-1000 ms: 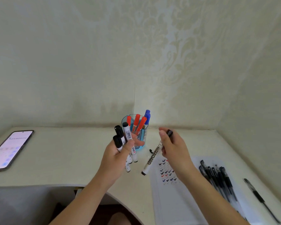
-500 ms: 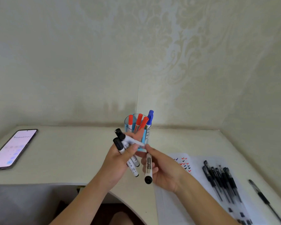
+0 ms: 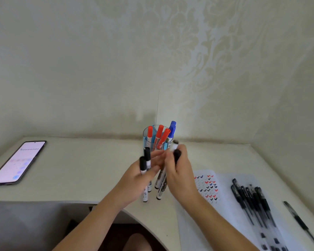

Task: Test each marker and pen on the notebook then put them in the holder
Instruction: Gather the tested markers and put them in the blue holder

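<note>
While the notebook (image 3: 198, 223) lies to the front-right of the holder (image 3: 146, 142), the left hand (image 3: 140, 180) grasps a bunch of black markers (image 3: 146, 161) just in front of the holder, and the right hand (image 3: 179, 171) clasps one black marker (image 3: 176, 155) near its right side; red markers (image 3: 159, 132) stand inside it.

holder (image 3: 146, 142): back centre of desk (image 3: 80, 169), markers (image 3: 159, 133) in it
phone (image 3: 18, 162): far left on desk
notebook (image 3: 207, 225): front right, pens (image 3: 252, 201) on it
lone pen (image 3: 299, 220): right of notebook
</note>
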